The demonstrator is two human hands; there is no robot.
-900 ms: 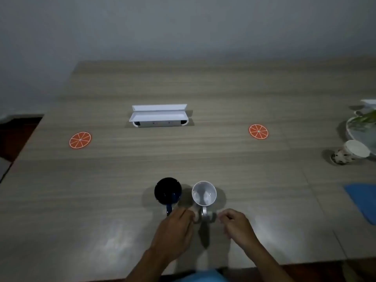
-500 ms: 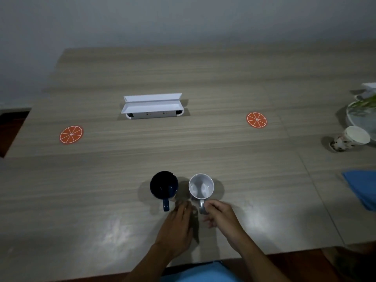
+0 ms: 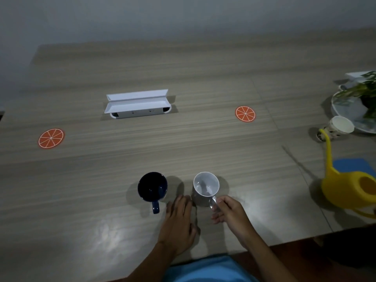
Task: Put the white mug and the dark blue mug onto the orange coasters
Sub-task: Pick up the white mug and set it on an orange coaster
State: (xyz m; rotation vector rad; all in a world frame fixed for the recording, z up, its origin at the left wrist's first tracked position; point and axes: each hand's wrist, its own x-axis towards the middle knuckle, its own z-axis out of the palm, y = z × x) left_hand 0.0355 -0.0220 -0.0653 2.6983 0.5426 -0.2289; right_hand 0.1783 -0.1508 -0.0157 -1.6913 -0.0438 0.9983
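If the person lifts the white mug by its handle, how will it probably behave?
The white mug looks rigid and glazed, so it will likely keep its shape but may break if dropped. It appears empty, so nothing should spill. The right hand pinches only the handle, off to one side, so the mug might tilt slightly when lifted.

Tabletop [image 3: 203, 151] was grey-brown with fine horizontal wood-grain streaks. Two coasters, left coaster [image 3: 51, 138] and right coaster [image 3: 245, 113], were orange with white spoke lines like citrus slices. Dark blue mug [image 3: 152, 187] was navy inside and out; white mug [image 3: 206, 186] was plain white. Box [image 3: 137, 104] was white. Watering can [image 3: 345, 190] was yellow. Paper cup [image 3: 335, 128] was white with dark speckles. Mat [image 3: 354, 165] was blue.
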